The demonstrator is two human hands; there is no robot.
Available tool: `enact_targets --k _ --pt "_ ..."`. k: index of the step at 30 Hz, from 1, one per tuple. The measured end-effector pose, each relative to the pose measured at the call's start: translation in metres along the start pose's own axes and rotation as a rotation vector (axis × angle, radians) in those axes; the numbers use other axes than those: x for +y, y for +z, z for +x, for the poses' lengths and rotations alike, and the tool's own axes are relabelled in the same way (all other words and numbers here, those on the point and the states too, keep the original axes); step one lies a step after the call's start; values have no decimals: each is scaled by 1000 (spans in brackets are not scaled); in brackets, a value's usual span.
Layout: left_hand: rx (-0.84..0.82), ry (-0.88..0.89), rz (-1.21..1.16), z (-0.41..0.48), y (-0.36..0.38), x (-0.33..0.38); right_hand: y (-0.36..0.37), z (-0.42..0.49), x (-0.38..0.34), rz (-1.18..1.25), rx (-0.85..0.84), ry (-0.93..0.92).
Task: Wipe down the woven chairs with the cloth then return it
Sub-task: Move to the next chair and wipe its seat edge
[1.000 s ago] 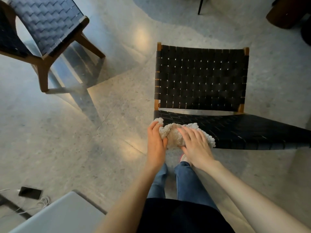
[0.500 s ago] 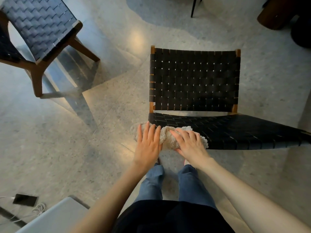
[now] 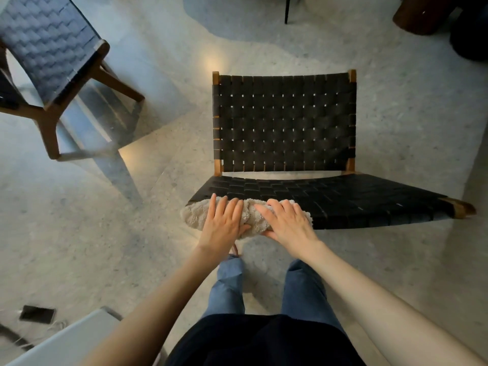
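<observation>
A black woven chair (image 3: 285,122) with a wooden frame stands right in front of me, seen from behind its backrest. A fluffy beige cloth (image 3: 250,215) lies bunched over the left end of the backrest's top band. My left hand (image 3: 223,224) presses flat on the cloth's left part, fingers together. My right hand (image 3: 287,223) presses on its right part, thumb tucked under the cloth's near edge. A second woven chair (image 3: 50,46) stands at the upper left.
Polished speckled stone floor surrounds both chairs. A grey table corner (image 3: 66,342) sits at the lower left, with a phone (image 3: 38,314) and cable on the floor beside it. Dark furniture (image 3: 427,14) stands at the upper right. My legs are just behind the chair.
The cloth has been spread wider to the left along the chair's top band. My left hand went from gripping its end to lying flat on it; both hands shifted slightly.
</observation>
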State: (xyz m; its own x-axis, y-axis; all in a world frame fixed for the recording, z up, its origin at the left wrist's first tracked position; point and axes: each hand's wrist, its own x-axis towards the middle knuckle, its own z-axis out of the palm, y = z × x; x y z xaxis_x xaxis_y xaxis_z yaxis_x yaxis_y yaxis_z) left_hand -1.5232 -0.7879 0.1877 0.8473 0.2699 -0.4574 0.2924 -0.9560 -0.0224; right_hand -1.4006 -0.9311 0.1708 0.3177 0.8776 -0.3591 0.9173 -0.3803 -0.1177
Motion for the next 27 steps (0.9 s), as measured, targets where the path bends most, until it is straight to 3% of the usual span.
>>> enact_targets --k 12,20,23,27 --pt "98 21 -215 79 -30 209 4 -105 197 -66 -79 35" --pt "70 45 -240 125 -65 312 -8 -162 281 -124 -60 194" --pt "94 82 -336 130 -72 327 -21 -178 285 -107 65 291" --pt "242 93 -631 130 -80 342 -22 -209 302 -35 449 363"
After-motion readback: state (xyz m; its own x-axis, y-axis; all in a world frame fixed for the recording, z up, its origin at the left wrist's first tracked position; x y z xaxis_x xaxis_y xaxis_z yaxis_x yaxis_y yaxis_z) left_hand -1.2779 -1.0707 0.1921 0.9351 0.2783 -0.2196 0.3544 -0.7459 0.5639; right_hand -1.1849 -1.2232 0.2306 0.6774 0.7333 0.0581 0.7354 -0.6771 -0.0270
